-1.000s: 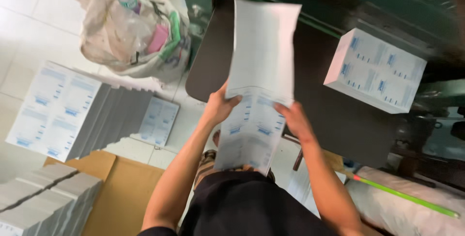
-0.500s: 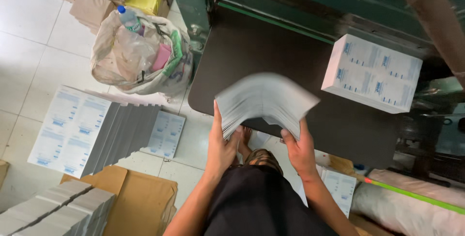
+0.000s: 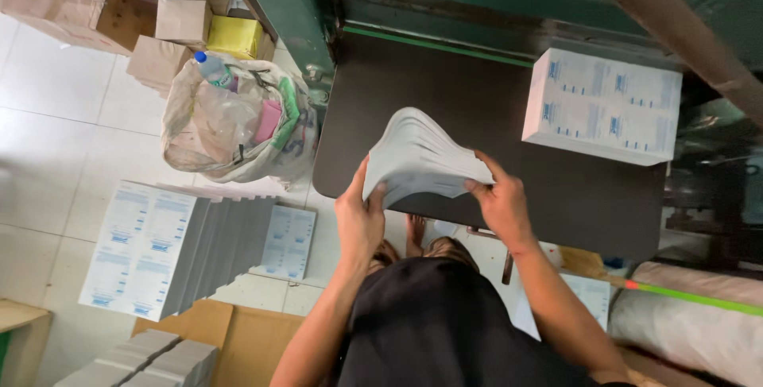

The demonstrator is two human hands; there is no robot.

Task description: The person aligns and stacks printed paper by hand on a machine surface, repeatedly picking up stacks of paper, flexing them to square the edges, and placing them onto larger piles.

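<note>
Over on the floor, the fanned pile of white printed sheets [image 3: 171,248] sits untouched, same as a second ago. The left hand [image 3: 359,220] and right hand [image 3: 501,204] both grip the thick curved stack of white printed paper sheets [image 3: 421,156], which was upright a second ago. Now it's tipped down flat and bowed over the near edge of the dark brown metal table [image 3: 477,109], so I'd say they're squaring it up.

We wear a plain black top with no print or marking showing. Both forearms are bare to the elbow, without sleeves. Our left hand [image 3: 359,224] and right hand [image 3: 502,206] carry no gloves, rings or watch.
</note>
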